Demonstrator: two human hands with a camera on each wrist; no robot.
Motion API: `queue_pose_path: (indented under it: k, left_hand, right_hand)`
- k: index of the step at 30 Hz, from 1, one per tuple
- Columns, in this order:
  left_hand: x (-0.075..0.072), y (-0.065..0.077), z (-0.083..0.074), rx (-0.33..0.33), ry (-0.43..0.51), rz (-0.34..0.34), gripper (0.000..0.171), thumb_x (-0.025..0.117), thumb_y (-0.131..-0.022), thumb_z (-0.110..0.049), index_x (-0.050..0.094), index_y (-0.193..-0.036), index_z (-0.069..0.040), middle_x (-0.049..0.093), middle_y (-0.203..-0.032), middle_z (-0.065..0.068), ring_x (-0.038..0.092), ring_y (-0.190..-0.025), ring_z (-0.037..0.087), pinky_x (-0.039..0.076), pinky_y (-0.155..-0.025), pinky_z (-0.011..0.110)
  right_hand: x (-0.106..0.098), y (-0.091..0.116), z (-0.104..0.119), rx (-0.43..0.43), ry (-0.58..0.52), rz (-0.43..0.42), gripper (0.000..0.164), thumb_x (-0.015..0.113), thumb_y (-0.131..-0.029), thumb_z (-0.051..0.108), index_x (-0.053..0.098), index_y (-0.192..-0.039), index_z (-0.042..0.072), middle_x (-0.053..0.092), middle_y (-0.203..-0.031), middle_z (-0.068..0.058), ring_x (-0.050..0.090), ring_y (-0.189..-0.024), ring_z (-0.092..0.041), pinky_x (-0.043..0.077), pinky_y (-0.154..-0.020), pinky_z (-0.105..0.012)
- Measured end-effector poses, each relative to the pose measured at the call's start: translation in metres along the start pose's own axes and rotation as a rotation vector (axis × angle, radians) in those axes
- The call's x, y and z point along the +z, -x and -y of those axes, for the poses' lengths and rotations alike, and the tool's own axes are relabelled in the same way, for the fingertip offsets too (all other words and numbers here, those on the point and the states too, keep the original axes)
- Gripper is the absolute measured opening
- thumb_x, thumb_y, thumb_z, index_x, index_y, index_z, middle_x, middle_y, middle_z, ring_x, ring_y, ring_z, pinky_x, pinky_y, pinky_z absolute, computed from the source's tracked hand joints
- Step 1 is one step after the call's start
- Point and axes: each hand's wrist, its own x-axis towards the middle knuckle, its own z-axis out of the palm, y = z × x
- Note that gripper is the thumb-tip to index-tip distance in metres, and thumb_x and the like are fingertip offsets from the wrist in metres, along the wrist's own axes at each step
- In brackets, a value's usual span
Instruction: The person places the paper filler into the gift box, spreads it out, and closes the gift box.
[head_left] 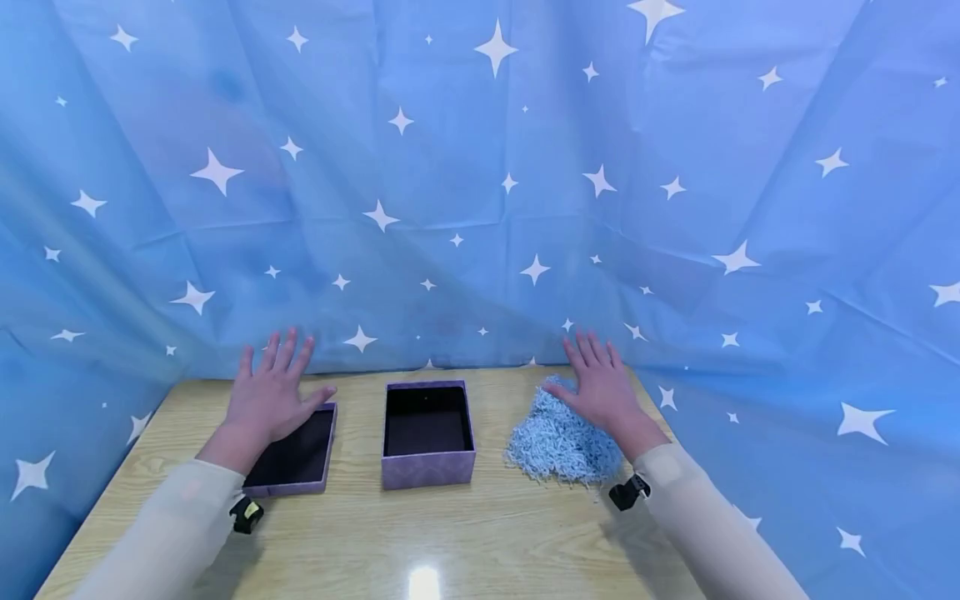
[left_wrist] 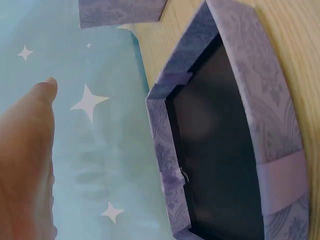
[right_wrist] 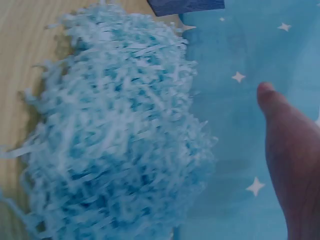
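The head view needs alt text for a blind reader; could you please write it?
A person's outstretched left hand partly hides a shallow purple lid, and the outstretched right hand a pile of blue shreds. An open purple box stands between them on a wooden table, before a starry blue curtain.

1 glare patch (head_left: 423, 582) on tabletop (head_left: 337, 542)

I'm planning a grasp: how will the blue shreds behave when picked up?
The shreds look like thin, crinkled strips, so they are probably light and floppy. Some poke out loosely at the edges, so a few would likely trail or drop.
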Motion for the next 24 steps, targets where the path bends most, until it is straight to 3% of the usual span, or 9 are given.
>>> queue_pose_path:
  k: [5,9,16,24]
  left_hand:
    - [0.002,0.003,-0.009,0.031,0.009,-0.024,0.101,0.050,-0.107,-0.074,0.024,-0.177,-0.006,0.017,-0.181,0.026,0.017,-0.165,0.052,0.009,-0.129,0.076]
    - [0.001,0.003,-0.019,0.053,0.019,-0.031,0.098,0.054,-0.108,-0.071,0.029,-0.175,-0.004,0.018,-0.180,0.028,0.018,-0.165,0.051,0.013,-0.128,0.077]
    - [0.003,0.004,-0.035,0.081,0.053,-0.015,0.096,0.055,-0.108,-0.070,0.032,-0.175,-0.005,0.018,-0.181,0.027,0.020,-0.165,0.050,0.016,-0.127,0.076]
    - [0.019,0.007,-0.051,0.162,0.091,-0.061,0.087,0.057,-0.109,-0.065,0.040,-0.172,-0.007,0.030,-0.178,0.024,0.029,-0.162,0.048,0.024,-0.126,0.074]
  right_hand:
    - [0.008,0.012,0.000,-0.052,-0.010,-0.078,0.102,0.058,-0.103,0.075,0.040,-0.170,0.001,0.034,-0.175,-0.026,0.023,-0.165,-0.048,0.019,-0.132,-0.065]
    - [0.013,0.022,0.003,-0.077,-0.051,-0.117,0.097,0.065,-0.102,0.071,0.048,-0.165,-0.001,0.044,-0.169,-0.027,0.034,-0.160,-0.049,0.028,-0.129,-0.067]
    - [0.024,0.041,0.016,-0.081,-0.127,-0.125,0.089,0.073,-0.101,0.063,0.055,-0.160,-0.001,0.052,-0.162,-0.028,0.045,-0.152,-0.051,0.033,-0.125,-0.070]
    - [0.033,0.062,0.030,-0.070,-0.201,-0.110,0.089,0.078,-0.098,0.062,0.057,-0.159,0.000,0.052,-0.163,-0.026,0.048,-0.150,-0.051,0.039,-0.120,-0.071]
